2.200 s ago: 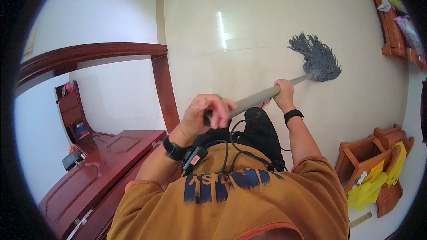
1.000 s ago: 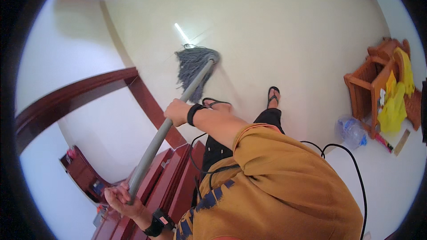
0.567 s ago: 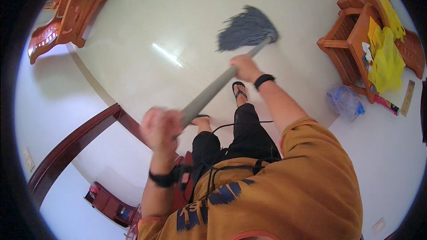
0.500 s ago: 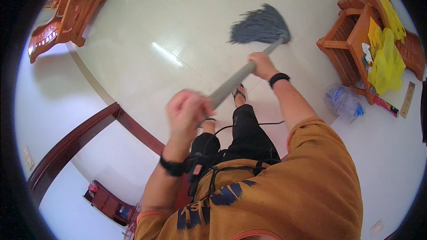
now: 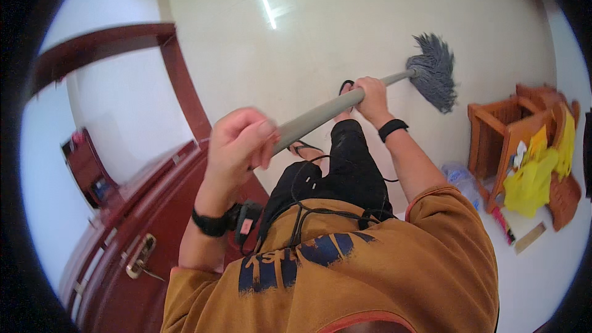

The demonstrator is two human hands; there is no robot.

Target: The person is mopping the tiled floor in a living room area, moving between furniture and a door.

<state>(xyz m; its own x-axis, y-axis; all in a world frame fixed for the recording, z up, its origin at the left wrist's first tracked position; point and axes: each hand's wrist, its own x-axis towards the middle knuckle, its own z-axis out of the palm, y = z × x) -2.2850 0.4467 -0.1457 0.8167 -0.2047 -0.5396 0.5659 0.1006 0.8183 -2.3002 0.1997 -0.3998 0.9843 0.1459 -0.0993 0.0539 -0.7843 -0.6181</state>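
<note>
A mop (image 5: 320, 115) with a long grey-green handle slants across in front of me, its dark grey string head (image 5: 435, 75) on the pale tiled floor at the far right. My left hand (image 5: 239, 143) is closed around the near end of the handle, its fingers slightly blurred. Further along, my right hand (image 5: 374, 100) wraps around the handle nearer the strings. Black bands sit on both wrists. My sandalled feet stand below the handle.
At right is a wooden chair (image 5: 493, 126) with a yellow cloth (image 5: 531, 182) on it. A clear plastic bag (image 5: 459, 180) lies beside it. To the left stands a dark red door (image 5: 179, 234) with a metal handle (image 5: 142, 256), by a doorway frame (image 5: 180, 83).
The mop head has swung right and toward me, its strings now trailing differently. My view has turned, bringing the red door in; the wooden furniture at far left has left the view.
</note>
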